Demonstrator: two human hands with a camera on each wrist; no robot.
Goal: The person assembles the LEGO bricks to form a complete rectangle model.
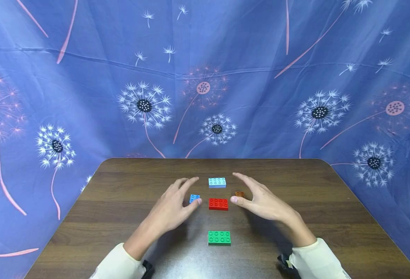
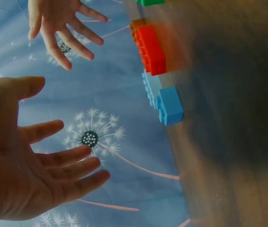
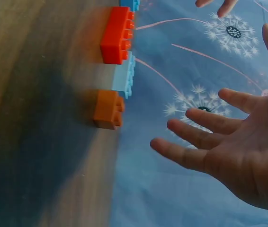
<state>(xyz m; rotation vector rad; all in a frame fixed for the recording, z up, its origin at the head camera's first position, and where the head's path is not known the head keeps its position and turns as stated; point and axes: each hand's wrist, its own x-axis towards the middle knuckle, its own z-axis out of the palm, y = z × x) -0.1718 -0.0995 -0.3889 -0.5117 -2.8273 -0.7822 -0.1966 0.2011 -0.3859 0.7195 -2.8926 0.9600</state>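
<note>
Two wide grips: left hand (image 1: 170,209), right hand (image 1: 268,200) apparently hover, flanking red brick (image 1: 218,204).

Red brick (image 1: 218,204), studs up, sits flat mid-row on brown tabletop (image 1: 86,224)! Pale-blue brick (image 1: 217,183) straight beyond it, green brick (image 1: 219,238) nearer, all three eight-studded, lying crosswise, apart from each other. Smaller blue brick (image 1: 194,198) to red's left, peeking between thumb and fingers of left hand (image 1: 171,207); small orange brick (image 1: 239,194) opposite, right hand (image 1: 265,199) nearest it.
</note>
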